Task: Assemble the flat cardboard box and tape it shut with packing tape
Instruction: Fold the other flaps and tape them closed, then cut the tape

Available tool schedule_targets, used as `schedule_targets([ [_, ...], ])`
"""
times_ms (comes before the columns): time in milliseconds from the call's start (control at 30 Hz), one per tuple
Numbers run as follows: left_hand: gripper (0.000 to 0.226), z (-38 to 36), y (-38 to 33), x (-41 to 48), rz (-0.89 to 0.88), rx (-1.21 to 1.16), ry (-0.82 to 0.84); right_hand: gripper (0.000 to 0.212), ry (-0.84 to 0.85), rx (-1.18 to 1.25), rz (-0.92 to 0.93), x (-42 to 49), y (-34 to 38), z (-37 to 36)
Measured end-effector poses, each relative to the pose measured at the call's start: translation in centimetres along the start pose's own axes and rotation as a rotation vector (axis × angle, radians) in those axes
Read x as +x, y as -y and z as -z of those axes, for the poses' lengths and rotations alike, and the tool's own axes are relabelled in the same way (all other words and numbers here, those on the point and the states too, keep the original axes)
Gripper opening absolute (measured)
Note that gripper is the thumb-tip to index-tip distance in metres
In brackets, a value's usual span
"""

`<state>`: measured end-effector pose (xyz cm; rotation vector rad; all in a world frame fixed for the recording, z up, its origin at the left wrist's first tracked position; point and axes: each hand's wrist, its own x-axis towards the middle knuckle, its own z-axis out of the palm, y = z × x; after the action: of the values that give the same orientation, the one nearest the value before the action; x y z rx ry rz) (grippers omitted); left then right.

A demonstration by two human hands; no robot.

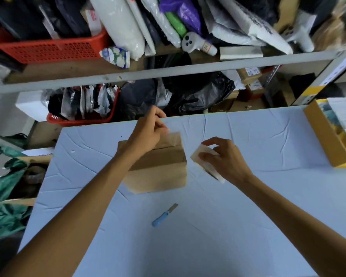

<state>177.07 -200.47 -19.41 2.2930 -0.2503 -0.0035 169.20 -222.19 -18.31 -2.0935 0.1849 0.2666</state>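
A small brown cardboard box stands assembled on the pale blue table, its top flaps folded down with a seam across the top. My left hand hovers over the box's far top edge, fingers pinched on what looks like a clear strip of tape. My right hand is just right of the box and grips a roll of packing tape, blurred by motion. Whether the strip runs back to the roll is hard to tell.
A blue-handled cutter lies on the table in front of the box. A yellow open box sits at the table's right edge. Behind the table, a grey shelf holds red baskets, bags and parcels.
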Motion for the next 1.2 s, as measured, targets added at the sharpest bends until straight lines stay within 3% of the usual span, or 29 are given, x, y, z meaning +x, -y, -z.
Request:
schedule_targets([
  [367, 0.038, -1.3, -1.2, 3.6, -0.132, 0.071, 0.258, 0.034, 0.047, 0.158, -0.34, -2.9, 0.9, 0.0],
  [600, 0.045, -1.2, -0.9, 5.3, -0.169, 0.091, 0.269, 0.028, 0.051, 0.273, -0.447, -3.2, 0.5, -1.3],
  [833, 0.045, -1.6, -0.2, 6.2, -0.123, 0.044, 0.406, 0.027, 0.003, 0.3, -0.434, -3.8, -0.6, -3.0],
  [1200, 0.037, -2.3, 0.6, 6.3, -0.088, 0.033, 0.458, 0.015, -0.069, 0.354, -0.402, -3.4, -1.5, -5.4],
])
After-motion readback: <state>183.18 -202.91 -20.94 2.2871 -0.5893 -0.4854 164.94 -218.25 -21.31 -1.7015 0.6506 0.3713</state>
